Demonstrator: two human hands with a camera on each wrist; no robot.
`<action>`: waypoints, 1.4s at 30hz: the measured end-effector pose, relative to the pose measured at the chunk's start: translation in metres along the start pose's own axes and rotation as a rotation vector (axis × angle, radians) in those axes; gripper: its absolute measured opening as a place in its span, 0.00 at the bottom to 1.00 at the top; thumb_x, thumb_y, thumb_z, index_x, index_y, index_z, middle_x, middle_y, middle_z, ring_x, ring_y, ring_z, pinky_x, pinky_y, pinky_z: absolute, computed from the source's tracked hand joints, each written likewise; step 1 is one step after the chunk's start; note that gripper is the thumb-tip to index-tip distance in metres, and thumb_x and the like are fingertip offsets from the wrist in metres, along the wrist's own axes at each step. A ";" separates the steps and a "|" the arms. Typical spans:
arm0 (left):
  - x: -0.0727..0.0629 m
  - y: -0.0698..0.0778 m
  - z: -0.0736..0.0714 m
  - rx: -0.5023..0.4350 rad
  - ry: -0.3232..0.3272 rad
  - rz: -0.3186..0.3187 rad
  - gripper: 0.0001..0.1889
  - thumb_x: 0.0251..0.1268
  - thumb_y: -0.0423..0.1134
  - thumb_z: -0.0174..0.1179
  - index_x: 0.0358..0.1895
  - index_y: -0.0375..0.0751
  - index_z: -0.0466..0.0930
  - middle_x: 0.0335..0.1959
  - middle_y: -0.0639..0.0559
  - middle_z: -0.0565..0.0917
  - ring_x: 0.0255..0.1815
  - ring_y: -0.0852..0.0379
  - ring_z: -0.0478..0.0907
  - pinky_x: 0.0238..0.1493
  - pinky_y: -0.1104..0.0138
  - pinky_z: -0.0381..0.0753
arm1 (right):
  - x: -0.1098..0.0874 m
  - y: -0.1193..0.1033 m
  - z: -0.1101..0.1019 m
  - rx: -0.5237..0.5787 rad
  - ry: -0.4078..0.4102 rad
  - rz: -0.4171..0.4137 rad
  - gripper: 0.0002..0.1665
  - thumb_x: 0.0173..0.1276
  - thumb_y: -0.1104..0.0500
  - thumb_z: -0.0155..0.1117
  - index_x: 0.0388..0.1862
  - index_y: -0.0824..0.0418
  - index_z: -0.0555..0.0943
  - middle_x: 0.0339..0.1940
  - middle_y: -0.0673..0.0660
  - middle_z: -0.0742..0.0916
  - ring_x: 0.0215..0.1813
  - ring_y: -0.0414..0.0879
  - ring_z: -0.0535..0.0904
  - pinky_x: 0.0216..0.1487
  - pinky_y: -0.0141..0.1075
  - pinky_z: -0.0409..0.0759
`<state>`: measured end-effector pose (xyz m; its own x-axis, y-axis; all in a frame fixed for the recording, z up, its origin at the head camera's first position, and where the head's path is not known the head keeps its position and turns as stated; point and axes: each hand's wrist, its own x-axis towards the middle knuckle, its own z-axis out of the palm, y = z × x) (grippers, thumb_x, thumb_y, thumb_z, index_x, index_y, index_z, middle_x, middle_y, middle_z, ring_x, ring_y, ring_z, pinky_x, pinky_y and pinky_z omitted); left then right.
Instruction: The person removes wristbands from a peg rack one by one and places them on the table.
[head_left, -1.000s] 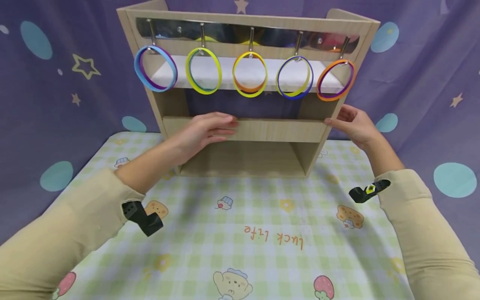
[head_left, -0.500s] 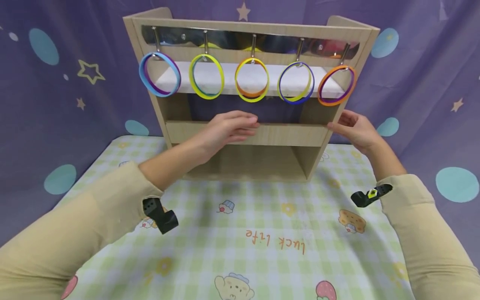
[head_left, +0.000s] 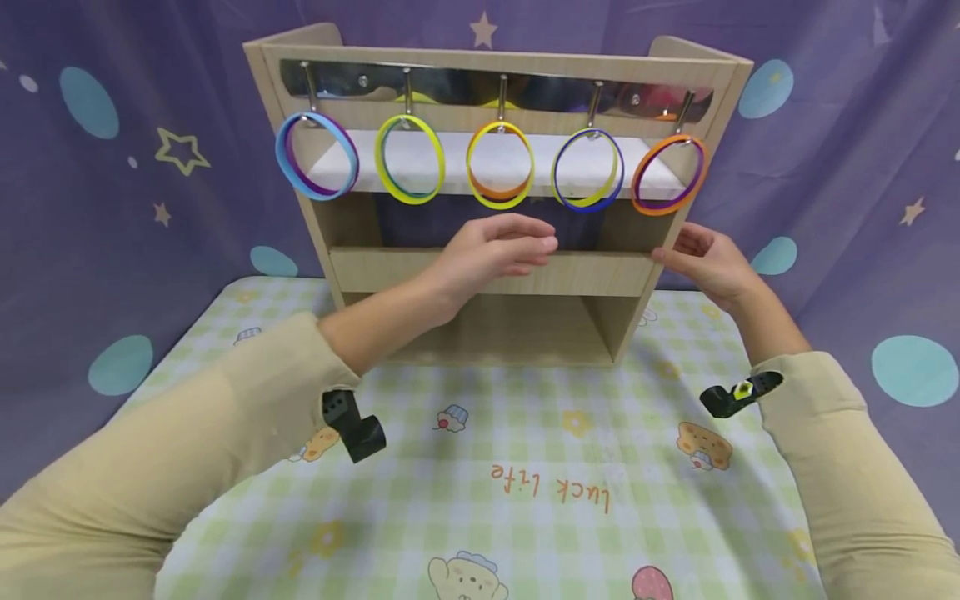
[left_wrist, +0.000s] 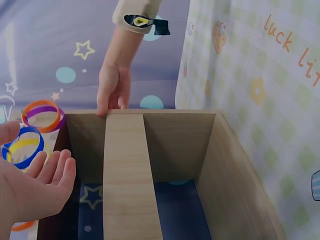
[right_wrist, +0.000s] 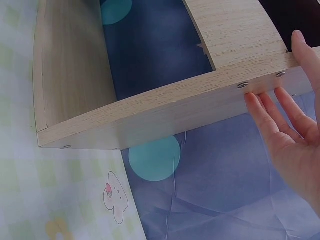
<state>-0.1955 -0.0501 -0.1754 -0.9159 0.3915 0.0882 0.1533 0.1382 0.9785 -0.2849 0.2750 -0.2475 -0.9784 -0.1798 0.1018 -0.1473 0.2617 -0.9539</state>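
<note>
A light wooden shelf unit (head_left: 600,273) stands on the table, with a shiny hook rail (head_left: 465,87) across its upper front. Coloured silicone wristbands hang in pairs from the hooks, among them a light blue one (head_left: 283,158), a yellow one (head_left: 441,162) and an orange one (head_left: 701,171). My left hand (head_left: 498,250) holds nothing; its fingers are loosely extended in front of the middle crossbar, below the wristbands. At the right side panel (right_wrist: 175,107), my right hand (head_left: 712,260) grips the edge, thumb at the front and fingertips (right_wrist: 250,100) on the outer face.
A green-and-white checked cloth (head_left: 525,425) with printed figures covers the table. Behind hangs a purple curtain (head_left: 135,233) with stars and dots. A white board (head_left: 450,154) lies inside the shelf behind the wristbands. Black wrist cameras (head_left: 352,425) sit on both sleeves.
My left hand has moved to the right along the front of the crossbar. My right hand stays at the side panel, and the wristbands hang as before. The view has shifted slightly.
</note>
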 end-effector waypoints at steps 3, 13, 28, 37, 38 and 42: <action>0.003 0.001 0.005 0.000 -0.001 0.026 0.18 0.64 0.38 0.60 0.57 0.37 0.77 0.55 0.41 0.83 0.57 0.48 0.80 0.60 0.64 0.81 | -0.001 -0.001 0.000 -0.021 0.001 -0.002 0.32 0.67 0.59 0.64 0.68 0.62 0.66 0.43 0.33 0.84 0.49 0.27 0.78 0.47 0.17 0.78; 0.016 0.007 0.031 0.049 -0.047 0.038 0.18 0.63 0.41 0.61 0.55 0.41 0.80 0.53 0.47 0.85 0.54 0.53 0.81 0.59 0.64 0.82 | 0.000 -0.001 0.001 -0.010 0.008 -0.005 0.31 0.66 0.59 0.64 0.67 0.60 0.67 0.42 0.32 0.84 0.48 0.27 0.79 0.47 0.17 0.78; 0.035 0.031 0.068 0.139 0.036 0.061 0.19 0.63 0.49 0.61 0.55 0.48 0.81 0.53 0.57 0.84 0.52 0.66 0.78 0.46 0.80 0.78 | 0.000 -0.001 0.000 -0.024 0.007 0.015 0.33 0.67 0.57 0.64 0.69 0.59 0.66 0.44 0.32 0.82 0.49 0.26 0.78 0.48 0.19 0.79; 0.042 0.036 0.069 0.170 0.137 0.027 0.20 0.62 0.53 0.61 0.54 0.50 0.82 0.53 0.59 0.83 0.56 0.66 0.75 0.54 0.76 0.76 | -0.001 -0.002 0.002 -0.004 0.005 0.010 0.33 0.66 0.58 0.65 0.68 0.60 0.66 0.43 0.32 0.83 0.48 0.26 0.79 0.47 0.17 0.80; 0.042 0.035 0.069 0.169 0.145 0.027 0.20 0.62 0.53 0.61 0.54 0.49 0.82 0.53 0.59 0.84 0.56 0.66 0.76 0.54 0.76 0.76 | -0.001 -0.001 0.002 0.003 0.002 0.003 0.33 0.66 0.58 0.65 0.68 0.60 0.66 0.43 0.32 0.83 0.48 0.26 0.79 0.47 0.17 0.80; 0.045 0.035 0.068 0.176 0.163 0.029 0.19 0.63 0.52 0.61 0.53 0.48 0.82 0.50 0.58 0.85 0.53 0.65 0.77 0.52 0.76 0.76 | -0.001 0.000 0.002 0.029 -0.001 -0.016 0.32 0.66 0.60 0.64 0.67 0.61 0.67 0.43 0.33 0.84 0.47 0.27 0.80 0.47 0.18 0.80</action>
<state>-0.2058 0.0342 -0.1500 -0.9557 0.2481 0.1586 0.2298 0.2914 0.9286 -0.2839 0.2732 -0.2477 -0.9759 -0.1845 0.1164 -0.1583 0.2316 -0.9598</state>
